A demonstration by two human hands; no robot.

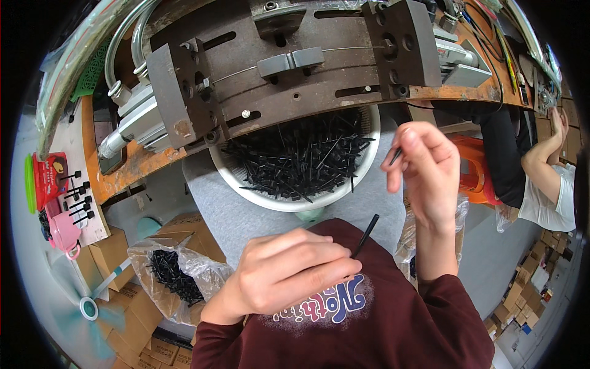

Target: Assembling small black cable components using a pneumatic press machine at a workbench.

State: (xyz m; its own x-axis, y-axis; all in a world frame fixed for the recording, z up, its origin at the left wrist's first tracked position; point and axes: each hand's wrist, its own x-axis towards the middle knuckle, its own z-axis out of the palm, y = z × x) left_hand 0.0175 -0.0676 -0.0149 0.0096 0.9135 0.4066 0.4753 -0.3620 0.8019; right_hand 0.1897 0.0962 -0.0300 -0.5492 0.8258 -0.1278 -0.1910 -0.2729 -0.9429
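Note:
My left hand [292, 267] is low in front of my chest, its fingers closed on a slim black rod [367, 234] that points up and to the right. Higher and to the right, my right hand [430, 175] pinches a small dark rod-like piece [396, 156] between thumb and fingertips; most of it is hidden by the fingers. A white basin [279, 204] full of thin black rods [301, 161] rests on my grey-covered lap, beyond both hands. Above its far edge stands a dark metal fixture [332, 80] with a grey split block [291, 62] and thin wires in line at its middle.
Air cylinders [138, 117] flank the fixture on the wooden bench [144, 161]. At lower left are a plastic bag [209, 270] of black parts, a fan [89, 309] and cardboard boxes [132, 326]. Another person [547, 178] sits at far right, near an orange stool [473, 166].

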